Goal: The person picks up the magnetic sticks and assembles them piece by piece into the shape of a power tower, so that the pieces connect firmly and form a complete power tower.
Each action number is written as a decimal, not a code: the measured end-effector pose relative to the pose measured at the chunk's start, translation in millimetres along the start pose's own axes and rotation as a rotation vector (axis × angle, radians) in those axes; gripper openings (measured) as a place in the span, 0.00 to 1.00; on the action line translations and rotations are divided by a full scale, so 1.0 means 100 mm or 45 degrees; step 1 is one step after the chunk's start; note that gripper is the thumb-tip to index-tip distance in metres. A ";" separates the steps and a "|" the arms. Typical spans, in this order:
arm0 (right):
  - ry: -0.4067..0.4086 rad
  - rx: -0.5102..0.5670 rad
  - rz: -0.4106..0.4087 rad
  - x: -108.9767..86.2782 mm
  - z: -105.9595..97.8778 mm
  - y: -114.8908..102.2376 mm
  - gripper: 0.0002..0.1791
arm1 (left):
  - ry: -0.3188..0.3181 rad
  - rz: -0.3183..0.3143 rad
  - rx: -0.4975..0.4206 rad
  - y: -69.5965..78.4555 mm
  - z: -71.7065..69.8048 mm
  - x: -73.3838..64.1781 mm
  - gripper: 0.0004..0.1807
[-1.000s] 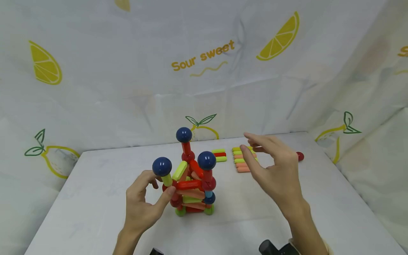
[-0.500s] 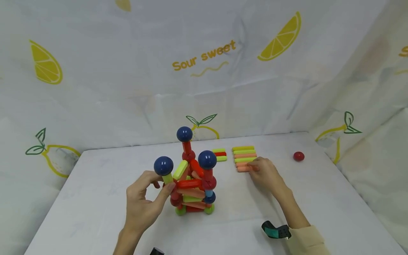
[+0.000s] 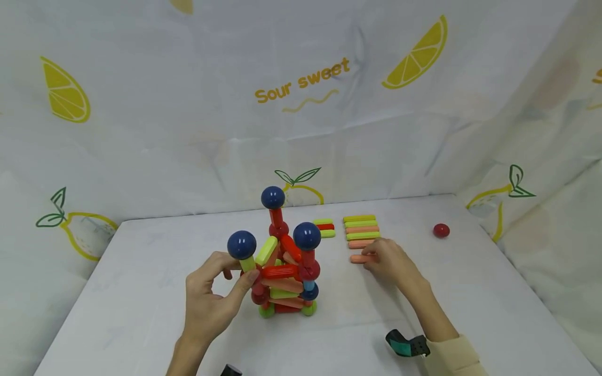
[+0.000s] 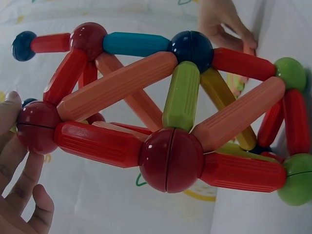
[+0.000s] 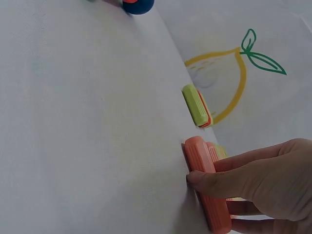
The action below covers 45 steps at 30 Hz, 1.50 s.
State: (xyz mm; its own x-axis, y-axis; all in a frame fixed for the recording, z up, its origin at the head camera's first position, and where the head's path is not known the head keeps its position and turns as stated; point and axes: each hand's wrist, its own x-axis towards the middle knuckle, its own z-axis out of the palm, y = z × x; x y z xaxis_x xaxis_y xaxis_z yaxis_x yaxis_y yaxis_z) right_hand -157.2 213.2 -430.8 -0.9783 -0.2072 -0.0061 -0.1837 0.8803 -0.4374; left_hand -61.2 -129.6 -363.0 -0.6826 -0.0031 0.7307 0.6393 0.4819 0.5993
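A tower of magnetic rods and balls (image 3: 280,272) stands on the white table, with blue balls topping its three upright rods. My left hand (image 3: 213,297) grips it at the upper left, thumb and fingers around a dark red ball (image 4: 36,127) below the short yellow-green rod (image 3: 247,263). Over to the right, my right hand (image 3: 390,263) pinches a long salmon-coloured rod (image 5: 207,185) between thumb and fingers. That rod lies slightly apart from the row of long rods (image 3: 361,227) in yellow, green and salmon.
Behind the tower lie a few short rods (image 3: 324,228), green and red. A single red ball (image 3: 441,230) sits at the far right of the table (image 3: 155,292). A white curtain with lemon prints (image 3: 197,130) hangs along the back edge.
My right hand has come down to the row of rods, taken hold of the nearest salmon rod and drawn it slightly toward me. The left hand has stayed on the tower.
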 end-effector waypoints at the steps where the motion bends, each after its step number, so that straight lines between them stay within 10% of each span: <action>1: -0.004 -0.002 -0.008 0.00 0.00 -0.01 0.11 | 0.000 -0.001 0.001 0.00 0.00 0.00 0.20; 16: 0.020 0.021 -0.116 -0.14 -0.03 -0.13 0.14 | -0.008 -0.011 -0.008 0.02 0.00 0.01 0.19; 34: 0.816 0.286 -0.677 -0.89 -0.98 -1.18 0.15 | 0.004 -0.015 0.000 0.02 0.01 0.00 0.18; 45: 0.972 0.424 -1.036 -0.88 -0.33 -1.31 0.28 | 0.001 -0.027 -0.018 0.03 0.01 0.01 0.16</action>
State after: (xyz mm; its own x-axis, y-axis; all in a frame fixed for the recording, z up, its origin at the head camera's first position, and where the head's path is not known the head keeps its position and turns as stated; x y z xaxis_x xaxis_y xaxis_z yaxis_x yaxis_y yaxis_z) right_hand -49.7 129.8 -343.3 -0.4073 -0.2489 0.8787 -0.8607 0.4263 -0.2783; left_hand -60.0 -127.4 -360.7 -0.6957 -0.0135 0.7182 0.6299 0.4690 0.6190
